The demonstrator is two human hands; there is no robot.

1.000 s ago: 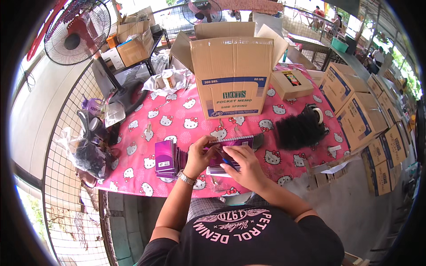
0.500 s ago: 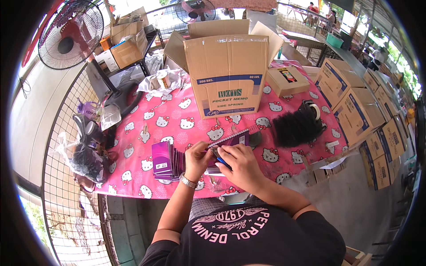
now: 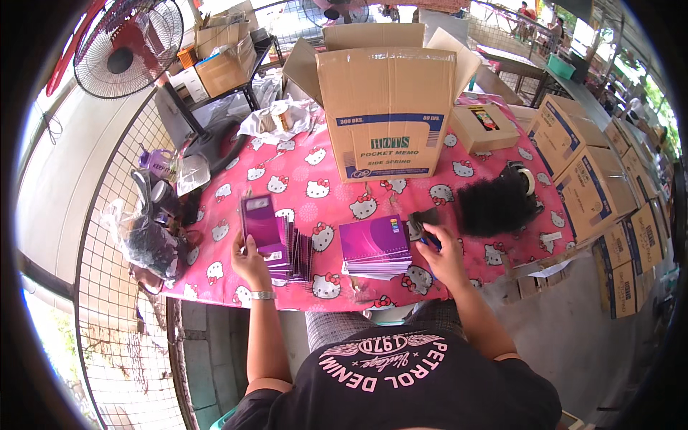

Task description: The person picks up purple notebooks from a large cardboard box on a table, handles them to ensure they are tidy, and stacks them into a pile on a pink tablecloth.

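My left hand grips a purple spiral notebook by its lower edge, holding it over the left group of purple notebooks. That group stands in an overlapping row, with spiral edges showing. A second pile of notebooks lies flat in front of me, between my hands. To its right, my right hand is closed around a small tool with a blue handle; its kind is mostly hidden by my fingers. Just beyond those fingers lies a dark grey piece on the tablecloth.
A tall open carton stands across the pink patterned tablecloth. Right of it are a smaller box and a bundle of black bristle-like strands. Bags crowd the left edge, near a fan. Cartons are stacked at right.
My hands were together over the flat pile, working at a notebook's spiral edge. Now my left hand has carried a notebook left, and my right hand has drawn away right with the tool.
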